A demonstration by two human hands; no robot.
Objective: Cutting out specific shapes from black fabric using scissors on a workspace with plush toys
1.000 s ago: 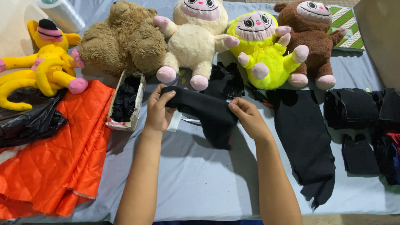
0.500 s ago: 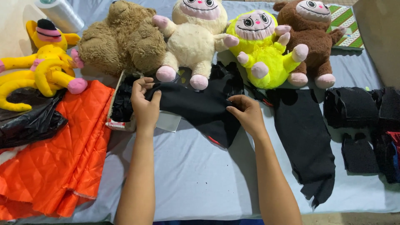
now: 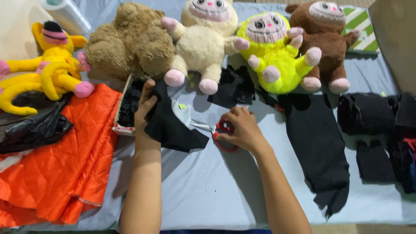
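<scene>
Right hand [image 3: 241, 128] now on red-handled scissors [image 3: 220, 131].

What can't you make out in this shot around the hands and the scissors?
- Scissors: head view, handles under the right hand, blade tips under the black fabric.
- Small box: contents too dark, partly behind the left hand.
- Roll: cut by top edge.

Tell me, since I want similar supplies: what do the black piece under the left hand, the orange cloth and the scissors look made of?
The black piece looks like matte felt or fleece: flat, no sheen, clean cut edges. The orange cloth looks like quilted synthetic fabric: diamond stitching, slight shine. The scissors show pale metal blades and red, probably plastic, handles under the right hand.
</scene>
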